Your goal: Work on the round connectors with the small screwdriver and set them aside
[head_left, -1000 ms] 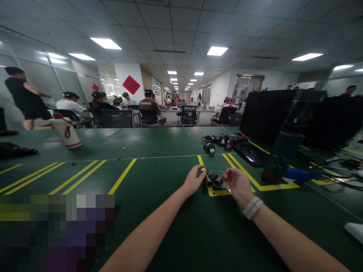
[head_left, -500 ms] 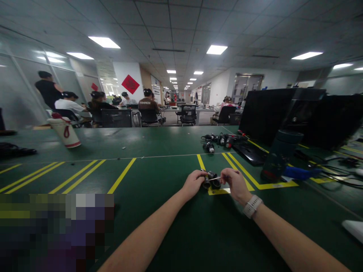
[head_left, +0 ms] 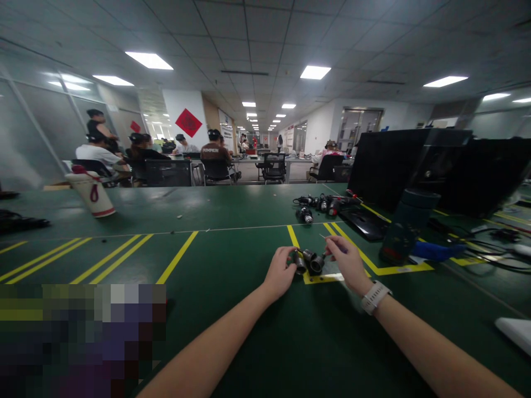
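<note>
My left hand has its fingers closed on a dark metal cylindrical part with a round open end. Right beside that part lies another metal cylinder, its open end facing me, with more dark metal behind. My right hand, wearing a pale watch, pinches a thin screwdriver-like tool. Its slim shaft sticks out up and to the left, clear of the cylinders; the grip is mostly hidden by the fingers. Tiny dark pieces lie just in front.
Yellow tape marks the green table. Beyond my hands are several metal-ended parts with cables and a black flat device. A dark bottle and monitors stand right, a white cup left. People sit farther back.
The tool's shaft has swung from lying across the cylinders to pointing up and away. My right hand has shifted slightly right and up. A standing person at the far left has moved right.
</note>
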`<state>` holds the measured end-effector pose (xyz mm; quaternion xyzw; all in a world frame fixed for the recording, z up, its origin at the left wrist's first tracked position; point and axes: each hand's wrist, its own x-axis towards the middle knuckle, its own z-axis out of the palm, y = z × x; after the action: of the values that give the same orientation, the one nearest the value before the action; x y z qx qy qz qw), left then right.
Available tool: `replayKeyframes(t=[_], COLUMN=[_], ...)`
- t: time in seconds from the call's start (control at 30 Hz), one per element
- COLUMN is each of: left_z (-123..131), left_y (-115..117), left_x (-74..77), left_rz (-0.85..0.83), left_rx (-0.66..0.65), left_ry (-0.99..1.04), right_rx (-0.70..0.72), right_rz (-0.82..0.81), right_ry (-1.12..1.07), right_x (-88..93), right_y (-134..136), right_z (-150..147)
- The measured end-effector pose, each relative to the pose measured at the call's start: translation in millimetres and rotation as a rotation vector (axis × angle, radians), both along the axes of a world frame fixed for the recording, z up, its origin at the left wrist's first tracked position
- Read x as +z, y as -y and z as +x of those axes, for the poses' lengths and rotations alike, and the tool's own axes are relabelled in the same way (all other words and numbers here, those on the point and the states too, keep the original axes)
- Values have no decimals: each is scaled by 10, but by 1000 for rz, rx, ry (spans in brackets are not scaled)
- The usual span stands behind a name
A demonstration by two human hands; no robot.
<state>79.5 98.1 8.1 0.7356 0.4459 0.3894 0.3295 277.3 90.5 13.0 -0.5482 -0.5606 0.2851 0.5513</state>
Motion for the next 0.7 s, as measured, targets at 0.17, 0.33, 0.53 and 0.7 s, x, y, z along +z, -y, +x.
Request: replayKeyframes(t=[0.17, 0.33, 0.53, 0.7], left_z=[-34, 6, -45, -147], left_y=[75, 77, 167, 572], left_x=[-20, -10, 49, 144], left_rz=[-5, 7, -10, -56], left_rx=[-4, -30, -24, 7], left_ry=[-8, -21, -36, -53], right_rx=[90, 141, 162, 118], right_rz=[24, 37, 43, 45], right_ry=[311, 519, 661, 732], right_x=[-5, -30, 0, 36], right_y=[301, 471, 590, 419], right_z=[20, -55, -77, 29])
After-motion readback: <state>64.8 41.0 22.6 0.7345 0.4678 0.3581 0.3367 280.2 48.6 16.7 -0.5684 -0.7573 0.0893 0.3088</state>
